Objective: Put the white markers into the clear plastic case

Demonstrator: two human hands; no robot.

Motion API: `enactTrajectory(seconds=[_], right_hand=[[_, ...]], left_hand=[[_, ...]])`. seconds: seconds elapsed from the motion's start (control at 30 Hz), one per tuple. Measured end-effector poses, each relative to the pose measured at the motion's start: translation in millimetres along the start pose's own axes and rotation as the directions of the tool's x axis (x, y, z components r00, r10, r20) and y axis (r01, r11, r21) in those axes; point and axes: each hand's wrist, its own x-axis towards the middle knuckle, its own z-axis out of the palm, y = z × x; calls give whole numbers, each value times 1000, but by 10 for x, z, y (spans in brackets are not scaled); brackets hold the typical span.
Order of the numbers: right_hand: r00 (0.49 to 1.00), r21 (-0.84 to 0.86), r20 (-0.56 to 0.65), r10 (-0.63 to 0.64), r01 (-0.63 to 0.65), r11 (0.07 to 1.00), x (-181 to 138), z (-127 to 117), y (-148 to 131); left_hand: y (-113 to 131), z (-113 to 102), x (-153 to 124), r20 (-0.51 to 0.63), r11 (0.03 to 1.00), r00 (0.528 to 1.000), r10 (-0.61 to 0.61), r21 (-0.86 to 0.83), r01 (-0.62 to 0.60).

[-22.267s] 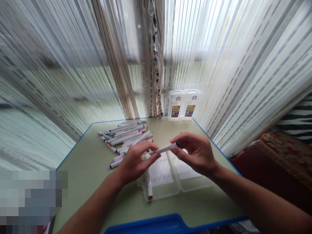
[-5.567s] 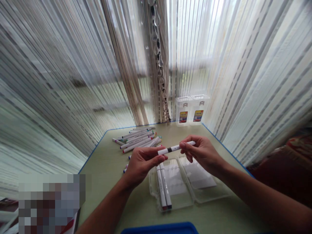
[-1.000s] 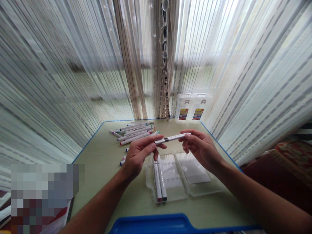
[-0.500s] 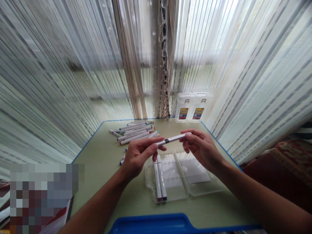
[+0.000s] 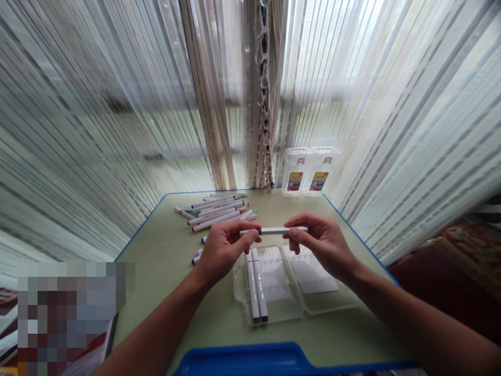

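Observation:
A white marker [image 5: 274, 231] lies level between my two hands, above the table. My left hand [image 5: 227, 243] pinches its left part, and my right hand [image 5: 317, 235] grips the right part between thumb and fingers. Below them an opened clear plastic case [image 5: 282, 308] rests on the table. Two white markers [image 5: 256, 292], one with a dark red end and one with a dark end, lie side by side in its left half. Several more markers [image 5: 219, 218] with coloured ends are heaped beyond my left hand, some partly hidden by it.
Two clear cases [image 5: 295, 162] with yellow labels stand at the table's back right. The pale green table [image 5: 156, 282] has a blue rim and a blue tray [image 5: 242, 360] at its front. String curtains [image 5: 117, 104] hang behind. A blurred-out patch covers the lower left.
The marker has turned from slanting up at the right to level. My right hand has lowered slightly and moved inward along it; my left hand has shifted a little.

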Motion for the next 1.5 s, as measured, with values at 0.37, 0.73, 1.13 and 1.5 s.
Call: enactTrajectory(seconds=[0.37,0.73,1.13,1.5], right_hand=[[996,-218,85,-28,46,975,-53,73,10],[997,-234,78,-7,25,972,-47,80,19],[999,20,45,-5,4,1000,-5,8,-39],[997,210,74,-22,6,978,16,-36,51]], left_hand=[[-46,81,-47,87,990,993,74,110,-83],[-48,80,-51,129,981,988,90,162,-110],[-20,-9,15,-36,998,999,34,57,-32],[-38,-42,40,-56,998,998,34,-48,-37]])
